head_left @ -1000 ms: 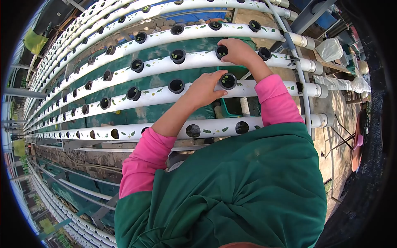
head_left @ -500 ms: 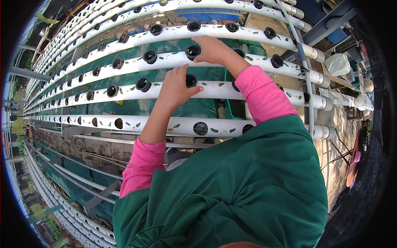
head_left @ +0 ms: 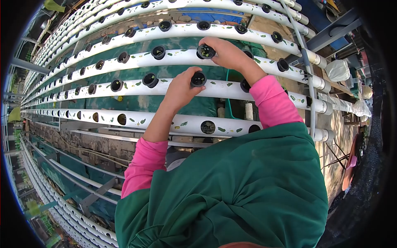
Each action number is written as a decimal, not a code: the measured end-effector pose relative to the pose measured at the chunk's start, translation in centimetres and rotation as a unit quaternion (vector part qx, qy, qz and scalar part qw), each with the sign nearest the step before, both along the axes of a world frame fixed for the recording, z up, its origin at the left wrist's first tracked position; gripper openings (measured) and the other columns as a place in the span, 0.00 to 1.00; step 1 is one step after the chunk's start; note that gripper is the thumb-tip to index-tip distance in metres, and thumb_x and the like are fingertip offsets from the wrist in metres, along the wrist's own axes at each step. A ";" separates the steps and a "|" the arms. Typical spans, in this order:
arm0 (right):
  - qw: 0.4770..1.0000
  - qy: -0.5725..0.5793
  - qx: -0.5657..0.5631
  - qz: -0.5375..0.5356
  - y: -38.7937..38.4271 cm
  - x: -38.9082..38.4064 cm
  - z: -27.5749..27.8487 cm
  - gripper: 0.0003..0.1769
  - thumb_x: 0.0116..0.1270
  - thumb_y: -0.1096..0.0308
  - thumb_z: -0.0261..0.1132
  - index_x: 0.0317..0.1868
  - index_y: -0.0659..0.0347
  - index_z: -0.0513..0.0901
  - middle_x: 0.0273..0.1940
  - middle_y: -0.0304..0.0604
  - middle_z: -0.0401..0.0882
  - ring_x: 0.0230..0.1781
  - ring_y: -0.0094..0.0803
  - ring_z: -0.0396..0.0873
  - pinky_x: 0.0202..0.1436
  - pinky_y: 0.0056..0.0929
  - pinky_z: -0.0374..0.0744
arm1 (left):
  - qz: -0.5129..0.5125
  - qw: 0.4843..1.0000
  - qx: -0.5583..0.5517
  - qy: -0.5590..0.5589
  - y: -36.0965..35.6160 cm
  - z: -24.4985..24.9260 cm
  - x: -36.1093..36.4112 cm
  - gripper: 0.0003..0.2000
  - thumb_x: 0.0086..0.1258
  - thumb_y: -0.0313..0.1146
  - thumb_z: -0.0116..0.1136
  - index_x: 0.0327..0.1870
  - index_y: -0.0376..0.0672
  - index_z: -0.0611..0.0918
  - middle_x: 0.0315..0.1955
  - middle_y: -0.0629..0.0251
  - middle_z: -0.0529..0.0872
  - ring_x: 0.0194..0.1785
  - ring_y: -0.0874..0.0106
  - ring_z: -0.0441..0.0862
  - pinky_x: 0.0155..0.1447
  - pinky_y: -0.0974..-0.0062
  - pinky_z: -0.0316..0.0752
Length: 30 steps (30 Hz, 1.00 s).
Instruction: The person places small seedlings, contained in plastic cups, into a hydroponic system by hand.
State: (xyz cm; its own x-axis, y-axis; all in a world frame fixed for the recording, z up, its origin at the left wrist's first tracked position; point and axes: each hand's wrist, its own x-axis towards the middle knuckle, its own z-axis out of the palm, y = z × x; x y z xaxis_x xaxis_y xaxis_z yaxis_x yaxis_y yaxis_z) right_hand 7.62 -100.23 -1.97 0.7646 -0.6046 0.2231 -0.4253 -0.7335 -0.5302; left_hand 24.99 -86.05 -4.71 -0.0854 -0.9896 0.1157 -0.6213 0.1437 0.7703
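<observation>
The left hand (head_left: 181,89) is curled around the side of a small black cup (head_left: 198,78), thumb on the near side and fingers on the far side, at the second white pipe (head_left: 223,87) from the body. The right hand (head_left: 226,53) grasps another black cup (head_left: 206,51) by its far and right edge, at the next pipe out (head_left: 182,58); whether either cup sits fully in its hole or is raised a little, I cannot tell. Both hold small green seedlings. The cups look like thin, stiff plastic, so they should be light and easy to pinch, perhaps a bit slick if wet; the tender leaves seem the fragile part, and the rim is the safest place to take hold, with fingertips kept clear of the middle. The nearest pipe (head_left: 165,124) has bare holes, one of them a round dark hole (head_left: 208,127) below the left cup. Further cups line the pipes on both sides, one partly covered by the right wrist, another just beside the right pink sleeve (head_left: 275,99). Beneath the pipes lie a green sheet (head_left: 206,106) and a green tub (head_left: 228,108), with a pale cylinder (head_left: 249,111) near it. Off to the right, a gray rail (head_left: 306,64) crosses the pipe ends.
</observation>
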 end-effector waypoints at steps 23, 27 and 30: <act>0.986 0.125 0.015 -0.111 -0.2 2.0 -1.4 0.40 0.52 0.65 0.72 0.68 0.53 0.70 0.59 0.54 0.74 0.58 0.53 0.73 0.64 0.42 0.73 | -0.045 0.998 0.019 0.026 -0.2 -0.1 1.2 0.31 0.58 0.31 0.68 0.65 0.48 0.71 0.48 0.54 0.84 0.50 0.55 0.82 0.54 0.64 0.75; 0.989 0.057 -0.025 -0.134 0.7 0.9 -0.9 0.40 0.54 0.64 0.73 0.68 0.53 0.70 0.60 0.55 0.73 0.60 0.53 0.72 0.64 0.42 0.72 | -0.022 0.989 0.091 0.116 -0.9 0.1 1.6 0.29 0.63 0.33 0.65 0.65 0.43 0.70 0.50 0.53 0.83 0.51 0.59 0.82 0.56 0.68 0.75; 0.989 0.018 -0.029 -0.141 1.5 0.1 0.1 0.38 0.55 0.65 0.71 0.68 0.54 0.70 0.59 0.54 0.75 0.60 0.50 0.73 0.64 0.40 0.72 | -0.008 0.979 0.098 0.179 -1.6 0.0 2.5 0.28 0.65 0.34 0.63 0.66 0.40 0.69 0.50 0.55 0.83 0.50 0.64 0.83 0.56 0.69 0.74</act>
